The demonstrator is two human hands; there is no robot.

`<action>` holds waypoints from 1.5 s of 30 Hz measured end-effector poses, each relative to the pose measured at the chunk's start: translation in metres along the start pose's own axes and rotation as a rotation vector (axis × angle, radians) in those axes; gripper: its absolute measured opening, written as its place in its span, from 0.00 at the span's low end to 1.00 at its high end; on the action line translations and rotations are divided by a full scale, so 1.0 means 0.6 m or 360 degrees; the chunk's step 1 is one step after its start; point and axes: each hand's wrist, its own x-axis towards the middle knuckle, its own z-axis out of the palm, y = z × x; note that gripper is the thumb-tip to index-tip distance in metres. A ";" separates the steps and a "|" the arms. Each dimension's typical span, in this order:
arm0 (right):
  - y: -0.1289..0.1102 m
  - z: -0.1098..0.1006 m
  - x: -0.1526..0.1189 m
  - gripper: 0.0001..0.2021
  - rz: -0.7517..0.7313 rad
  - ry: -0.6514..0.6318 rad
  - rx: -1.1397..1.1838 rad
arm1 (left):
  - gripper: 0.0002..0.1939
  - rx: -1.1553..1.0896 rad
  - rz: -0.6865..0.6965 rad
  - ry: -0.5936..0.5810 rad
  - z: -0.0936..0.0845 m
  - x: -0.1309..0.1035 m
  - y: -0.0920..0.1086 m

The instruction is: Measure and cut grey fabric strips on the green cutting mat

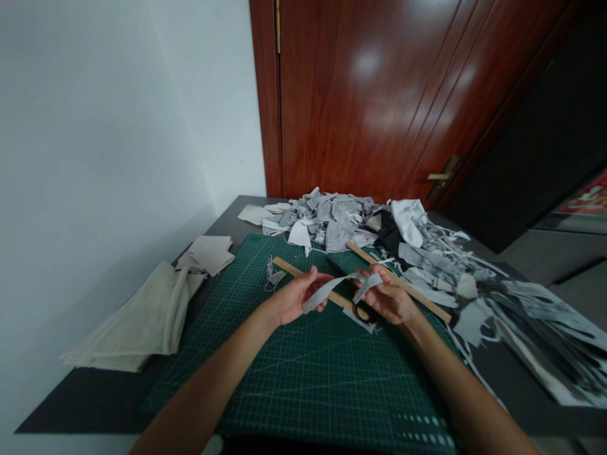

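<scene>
Grey fabric strip (336, 285) arching above the green cutting mat (303, 366), gripped at one side by your curled right hand (392, 300), its other end lying against your loosely open left hand (294, 297)

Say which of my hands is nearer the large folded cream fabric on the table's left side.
Left. Your left hand is right of the fabric, above the green gridded cutting mat; your right hand is farther right.
</scene>
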 end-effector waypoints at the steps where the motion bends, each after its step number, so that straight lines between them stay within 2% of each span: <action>1: 0.000 -0.001 0.000 0.17 0.0007 0.0001 -0.0014 | 0.28 0.0059 -0.0034 -0.0027 -0.003 0.000 0.001; 4: 0.007 0.000 0.003 0.16 -0.0003 0.0030 -0.0058 | 0.24 0.0297 -0.0080 -0.0035 -0.010 0.002 -0.005; 8: 0.013 -0.007 0.006 0.14 -0.0009 0.0059 -0.0089 | 0.16 0.0833 -0.0082 0.0126 -0.011 0.007 -0.020; 12: 0.011 -0.021 0.010 0.13 0.0080 0.0014 -0.0097 | 0.11 0.1265 -0.0022 0.0181 -0.011 0.015 -0.025; 15: 0.010 -0.025 0.014 0.12 0.0058 0.0066 -0.0122 | 0.12 0.1398 0.0159 0.0385 -0.018 0.018 -0.017; 18: 0.014 -0.022 0.016 0.13 0.0040 0.0131 -0.0272 | 0.11 0.1550 0.0470 0.0650 -0.029 0.019 -0.006; 21: 0.023 -0.018 0.018 0.14 0.0031 0.0184 -0.0395 | 0.10 0.1725 0.0658 0.0706 -0.036 0.018 -0.001; 24: 0.031 -0.017 0.020 0.15 -0.0016 0.0245 -0.0509 | 0.09 0.2069 0.0700 0.0636 -0.037 0.013 0.002; 26: 0.035 -0.020 0.020 0.15 -0.0051 0.0280 -0.0588 | 0.09 0.2315 0.0701 0.0579 -0.038 0.006 0.009; 28: 0.037 -0.024 0.021 0.17 -0.0080 0.0310 -0.0655 | 0.07 0.2516 0.0680 0.0659 -0.048 -0.003 0.022; 30: 0.038 -0.030 0.022 0.18 -0.0106 0.0341 -0.0702 | 0.05 0.2665 0.0596 0.0914 -0.069 -0.015 0.040; 32: 0.037 -0.034 0.023 0.19 -0.0126 0.0371 -0.0739 | 0.08 0.2745 0.0416 0.1184 -0.098 -0.028 0.058; 34: 0.035 -0.036 0.023 0.18 -0.0131 0.0386 -0.0782 | 0.12 0.2692 0.0215 0.1286 -0.127 -0.037 0.071; 36: 0.033 -0.035 0.023 0.18 -0.0122 0.0377 -0.0836 | 0.12 0.2579 0.0097 0.1192 -0.147 -0.041 0.076; 38: 0.033 -0.032 0.022 0.18 -0.0112 0.0355 -0.0891 | 0.10 0.2590 0.0088 0.1103 -0.154 -0.042 0.076; 42: 0.034 -0.029 0.021 0.18 -0.0108 0.0308 -0.0993 | 0.07 0.2692 0.0149 0.1118 -0.146 -0.039 0.066; 45: 0.036 -0.029 0.021 0.19 -0.0114 0.0279 -0.1062 | 0.05 0.2640 0.0194 0.1095 -0.143 -0.036 0.059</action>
